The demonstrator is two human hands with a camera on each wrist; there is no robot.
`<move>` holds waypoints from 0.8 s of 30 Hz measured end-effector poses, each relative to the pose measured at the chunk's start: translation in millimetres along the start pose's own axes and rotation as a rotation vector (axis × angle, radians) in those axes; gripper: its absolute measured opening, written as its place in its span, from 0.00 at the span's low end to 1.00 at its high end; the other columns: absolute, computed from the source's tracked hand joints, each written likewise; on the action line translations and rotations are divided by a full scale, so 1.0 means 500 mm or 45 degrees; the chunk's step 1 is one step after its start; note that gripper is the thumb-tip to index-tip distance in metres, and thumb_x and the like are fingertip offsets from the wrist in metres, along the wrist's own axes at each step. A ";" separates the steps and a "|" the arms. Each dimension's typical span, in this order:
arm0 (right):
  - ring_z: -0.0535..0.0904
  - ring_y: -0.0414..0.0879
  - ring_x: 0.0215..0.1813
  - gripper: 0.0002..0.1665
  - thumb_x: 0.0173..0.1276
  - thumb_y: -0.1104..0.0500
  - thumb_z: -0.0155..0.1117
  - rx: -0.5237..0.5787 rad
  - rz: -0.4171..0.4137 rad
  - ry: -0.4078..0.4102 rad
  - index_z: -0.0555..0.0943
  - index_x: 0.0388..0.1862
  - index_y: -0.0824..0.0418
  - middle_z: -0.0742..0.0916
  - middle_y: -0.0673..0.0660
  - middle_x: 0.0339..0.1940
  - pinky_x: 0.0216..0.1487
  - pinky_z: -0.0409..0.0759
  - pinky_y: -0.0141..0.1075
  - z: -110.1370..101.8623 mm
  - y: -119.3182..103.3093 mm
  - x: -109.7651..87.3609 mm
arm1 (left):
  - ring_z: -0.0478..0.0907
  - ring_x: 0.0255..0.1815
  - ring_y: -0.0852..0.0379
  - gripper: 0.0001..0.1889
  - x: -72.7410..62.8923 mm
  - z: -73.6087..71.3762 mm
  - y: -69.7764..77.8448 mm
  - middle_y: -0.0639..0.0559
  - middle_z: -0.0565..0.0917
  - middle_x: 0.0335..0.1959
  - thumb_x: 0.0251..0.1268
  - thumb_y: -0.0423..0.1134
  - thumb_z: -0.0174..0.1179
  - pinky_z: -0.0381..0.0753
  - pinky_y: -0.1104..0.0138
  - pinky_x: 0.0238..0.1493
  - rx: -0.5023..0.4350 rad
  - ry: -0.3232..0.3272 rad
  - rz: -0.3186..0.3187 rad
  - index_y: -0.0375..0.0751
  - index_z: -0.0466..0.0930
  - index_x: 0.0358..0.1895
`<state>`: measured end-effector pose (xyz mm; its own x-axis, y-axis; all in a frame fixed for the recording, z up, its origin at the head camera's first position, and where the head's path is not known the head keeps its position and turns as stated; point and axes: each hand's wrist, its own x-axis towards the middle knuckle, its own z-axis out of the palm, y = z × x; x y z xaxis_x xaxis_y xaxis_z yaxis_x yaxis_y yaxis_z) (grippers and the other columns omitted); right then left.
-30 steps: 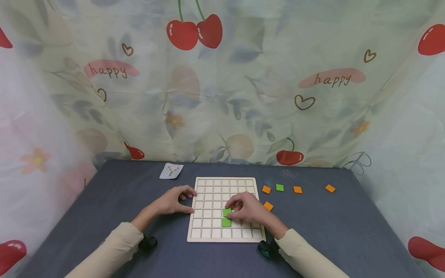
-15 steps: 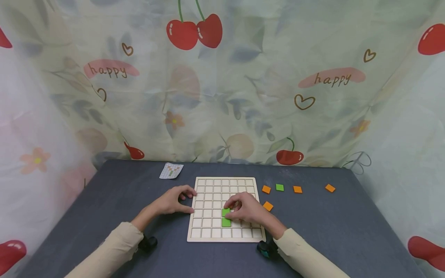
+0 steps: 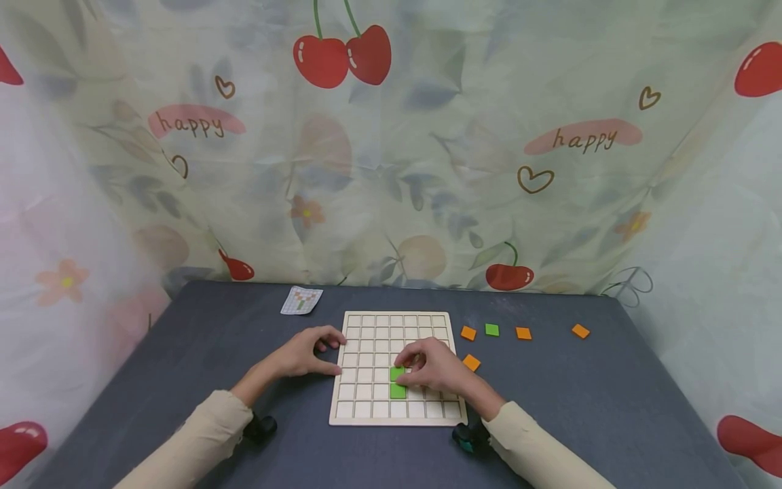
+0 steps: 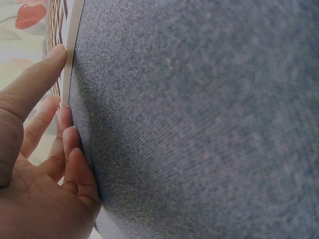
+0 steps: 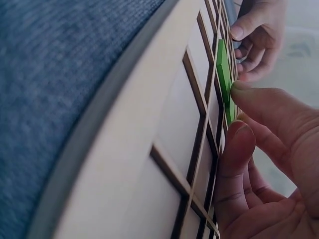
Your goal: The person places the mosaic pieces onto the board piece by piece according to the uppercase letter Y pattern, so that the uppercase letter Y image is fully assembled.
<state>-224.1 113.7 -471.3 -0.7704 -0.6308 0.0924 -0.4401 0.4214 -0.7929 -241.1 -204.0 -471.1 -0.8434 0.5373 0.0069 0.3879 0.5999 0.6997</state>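
Note:
A pale wooden grid board lies flat on the dark tabletop. My left hand rests at the board's left edge, its thumb and fingertips touching the rim in the left wrist view. Over the middle of the board, my right hand pinches a green square tile between thumb and fingers; that tile sits in a cell, partly hidden by the fingers. Directly below it, a second green tile lies in the neighbouring cell. The right wrist view shows the right thumb against the green tiles.
Right of the board lie several loose orange tiles and one green tile. One orange tile is close beside the right hand. A small paper card with a coloured grid pattern lies behind the left hand.
The upper green tile has shifted slightly left and now lines up with the lower one. My left hand has stayed at the board's edge.

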 end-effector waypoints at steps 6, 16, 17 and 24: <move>0.82 0.43 0.34 0.13 0.61 0.62 0.79 0.080 -0.002 -0.021 0.88 0.44 0.63 0.88 0.54 0.40 0.36 0.81 0.37 -0.007 0.010 -0.002 | 0.75 0.47 0.51 0.25 0.000 -0.001 0.002 0.51 0.80 0.46 0.57 0.41 0.78 0.74 0.51 0.53 0.005 0.002 -0.009 0.38 0.80 0.56; 0.83 0.50 0.36 0.13 0.65 0.61 0.75 0.126 -0.020 -0.032 0.87 0.47 0.65 0.88 0.56 0.40 0.41 0.80 0.37 -0.049 0.009 -0.033 | 0.75 0.47 0.50 0.25 -0.001 -0.001 0.006 0.50 0.80 0.46 0.58 0.40 0.77 0.73 0.51 0.53 0.006 0.004 -0.002 0.37 0.80 0.56; 0.83 0.50 0.36 0.14 0.65 0.61 0.75 0.118 -0.018 -0.030 0.87 0.47 0.65 0.88 0.55 0.40 0.41 0.80 0.38 -0.054 0.009 -0.037 | 0.75 0.47 0.50 0.25 -0.001 -0.001 0.006 0.50 0.80 0.46 0.58 0.40 0.77 0.73 0.52 0.53 0.009 0.005 -0.001 0.37 0.80 0.56; 0.82 0.51 0.35 0.14 0.65 0.61 0.76 0.123 0.011 -0.023 0.87 0.47 0.66 0.87 0.53 0.38 0.39 0.80 0.37 -0.082 0.021 -0.066 | 0.75 0.46 0.51 0.25 -0.001 0.001 0.002 0.51 0.80 0.46 0.58 0.41 0.77 0.74 0.52 0.53 0.019 0.012 0.005 0.38 0.80 0.56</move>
<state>-221.9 165.6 -457.9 -0.7652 -0.6394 0.0752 -0.3861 0.3624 -0.8483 -240.0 -203.3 -470.7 -0.8451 0.5344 0.0165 0.3969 0.6064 0.6890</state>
